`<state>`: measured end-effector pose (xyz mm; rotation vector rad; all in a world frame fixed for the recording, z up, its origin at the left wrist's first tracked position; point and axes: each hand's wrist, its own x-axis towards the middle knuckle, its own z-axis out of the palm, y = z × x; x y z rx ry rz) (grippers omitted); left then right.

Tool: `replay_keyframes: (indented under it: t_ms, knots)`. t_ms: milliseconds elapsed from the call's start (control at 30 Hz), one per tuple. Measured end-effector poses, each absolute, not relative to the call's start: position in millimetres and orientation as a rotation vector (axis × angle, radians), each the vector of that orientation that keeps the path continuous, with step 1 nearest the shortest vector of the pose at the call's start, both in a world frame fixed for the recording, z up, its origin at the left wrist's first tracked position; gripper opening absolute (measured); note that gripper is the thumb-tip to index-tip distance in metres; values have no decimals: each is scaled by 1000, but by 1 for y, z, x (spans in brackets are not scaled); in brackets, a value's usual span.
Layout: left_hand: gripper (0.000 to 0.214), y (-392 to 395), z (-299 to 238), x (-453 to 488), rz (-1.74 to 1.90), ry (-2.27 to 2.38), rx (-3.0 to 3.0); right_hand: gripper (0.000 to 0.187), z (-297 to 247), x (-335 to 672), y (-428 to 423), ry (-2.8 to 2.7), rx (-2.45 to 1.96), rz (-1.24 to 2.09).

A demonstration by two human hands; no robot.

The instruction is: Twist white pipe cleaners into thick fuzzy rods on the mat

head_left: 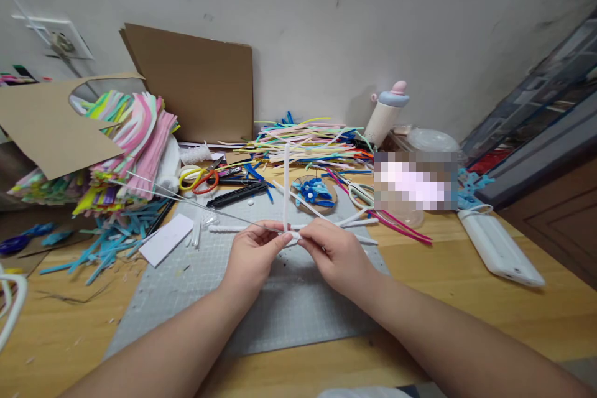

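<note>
A white pipe cleaner (286, 183) stands upright between my two hands, its lower end bent where the fingertips meet. My left hand (254, 255) is closed, thumb and fingers pinching the bent part. Thin wires (200, 204) run from those fingers out to the upper left. My right hand (338, 252) is closed in a pinch on the same white pipe cleaner, close beside the left fingertips. Both hands are over the grey cutting mat (298, 317). More white pipe cleaners (228, 228) lie on the mat behind the hands. The fingers partly hide the bend.
Pipe cleaners in many colours form a pile (308, 140) at the back and bundles (140, 137) at left. Scissors (205, 180), a blue flower piece (311, 193) and a white card (166, 239) lie around the mat. A bottle (385, 115) and a white device (501, 249) are at right.
</note>
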<state>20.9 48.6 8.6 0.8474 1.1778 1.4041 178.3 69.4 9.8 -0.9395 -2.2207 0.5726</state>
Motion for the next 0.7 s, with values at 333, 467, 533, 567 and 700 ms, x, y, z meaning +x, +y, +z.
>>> replay_keyframes:
  t_ms: [333, 467, 533, 567, 700]
  knots:
    - [18, 47, 4, 20, 1381, 1144, 980, 17, 5, 173, 75, -1876, -992, 1230]
    - [17, 47, 4, 20, 1398, 1145, 967, 24, 6, 171, 74, -1781, -1024, 1483]
    - [19, 47, 5, 20, 1423, 1136, 929, 16, 6, 171, 71, -1810, -1016, 1341]
    - [19, 47, 6, 21, 1434, 1133, 912, 11, 6, 171, 70, -1839, -1014, 1212]
    - [23, 47, 10, 21, 1445, 1127, 874, 4, 5, 174, 65, -2049, -912, 730]
